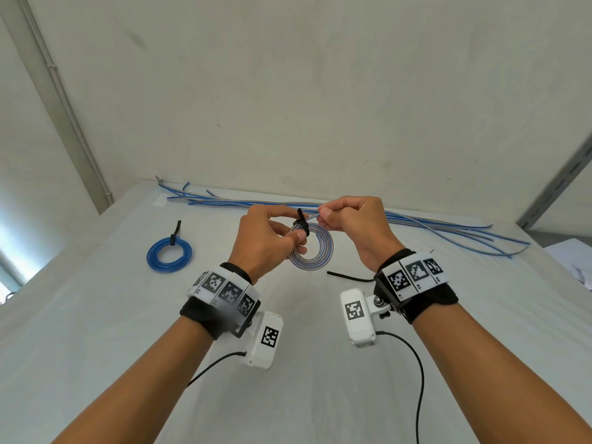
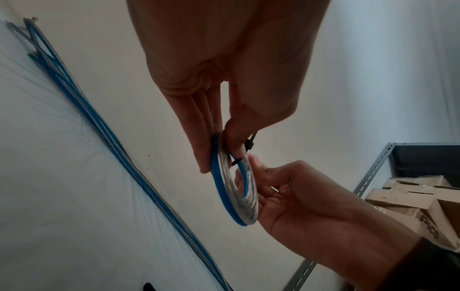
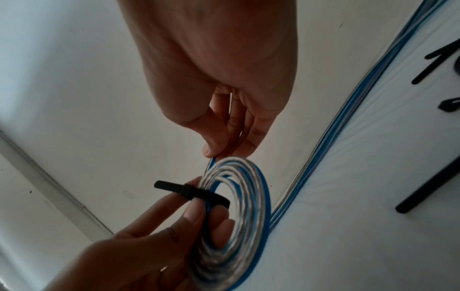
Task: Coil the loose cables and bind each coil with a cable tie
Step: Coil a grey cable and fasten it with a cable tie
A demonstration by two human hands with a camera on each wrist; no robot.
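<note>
A flat coil of clear-and-blue cable hangs above the white table. My left hand pinches its upper left rim, where a black cable tie wraps the turns. The tie's tail sticks up. My right hand pinches the cable's free end just right of the tie. The left wrist view shows the coil edge-on under my left hand. Seen from the right wrist, my right hand grips the end above the coil and the tie.
A blue coil bound with a black tie lies at the left. Several loose blue and clear cables stretch along the table's far edge by the wall. A spare black tie lies under my right wrist. A metal shelf with cardboard boxes stands to the right.
</note>
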